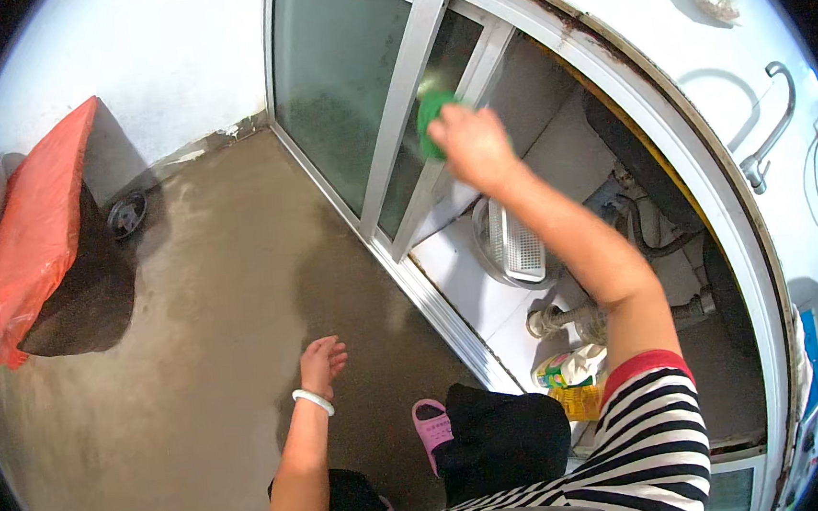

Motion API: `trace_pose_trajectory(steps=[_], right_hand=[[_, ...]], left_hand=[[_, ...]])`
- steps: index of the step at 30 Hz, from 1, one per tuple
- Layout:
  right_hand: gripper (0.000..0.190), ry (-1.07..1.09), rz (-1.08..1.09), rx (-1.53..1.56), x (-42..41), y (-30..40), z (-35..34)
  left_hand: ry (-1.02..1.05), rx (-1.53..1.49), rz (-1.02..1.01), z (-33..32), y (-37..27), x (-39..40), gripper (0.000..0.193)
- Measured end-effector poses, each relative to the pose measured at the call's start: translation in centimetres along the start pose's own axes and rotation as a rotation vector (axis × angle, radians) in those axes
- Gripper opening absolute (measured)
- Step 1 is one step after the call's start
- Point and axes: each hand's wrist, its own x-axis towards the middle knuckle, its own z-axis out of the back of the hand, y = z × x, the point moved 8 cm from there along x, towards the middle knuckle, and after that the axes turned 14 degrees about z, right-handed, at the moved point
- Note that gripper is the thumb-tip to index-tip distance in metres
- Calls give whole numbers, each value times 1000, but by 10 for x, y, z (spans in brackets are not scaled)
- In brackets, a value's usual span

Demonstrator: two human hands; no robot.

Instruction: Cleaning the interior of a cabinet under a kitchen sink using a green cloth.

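My right hand (476, 142) grips a green cloth or scrubbing pad (434, 120), slightly blurred. It is at the inner aluminium-framed sliding glass panel (413, 172) of the cabinet; whether the cloth touches the glass I cannot tell. My left hand (324, 363), with a pale bangle at its wrist, hangs over the floor. Its fingers are loosely curled and hold nothing. Another glass panel (338, 81) covers the left part of the cabinet front. The right part stands uncovered, above a metal bottom track (450, 317).
Inside the cabinet are a perforated white plastic basket (520, 247), a drain pipe (572, 318), a bottle (558, 370) and a yellow package (575, 402). A faucet (770, 133) stands above. Red plastic sheeting (47, 233) covers something at the left wall. A pink slipper (433, 430) is on the concrete floor (224, 284).
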Motion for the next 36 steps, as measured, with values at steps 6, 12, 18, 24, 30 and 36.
trace_pose_trajectory(steps=[6,12,18,24,30,36], right_hand=[[20,-217,-195,-202,18,-50,69],[13,130,91,-183,-2,52,-66],[13,44,11,-10,3,27,-26],[14,-330,-128,-404,20,-63,93],[15,-49,-9,-258,14,7,-7],[23,246,136,-158,-27,138,-184]], left_hand=[[63,109,14,-23,12,13,23],[101,82,-10,-29,9,15,23],[53,85,35,-19,11,13,23],[72,105,56,-33,16,13,22],[87,60,63,-16,15,23,21],[15,5,51,4,3,12,23]])
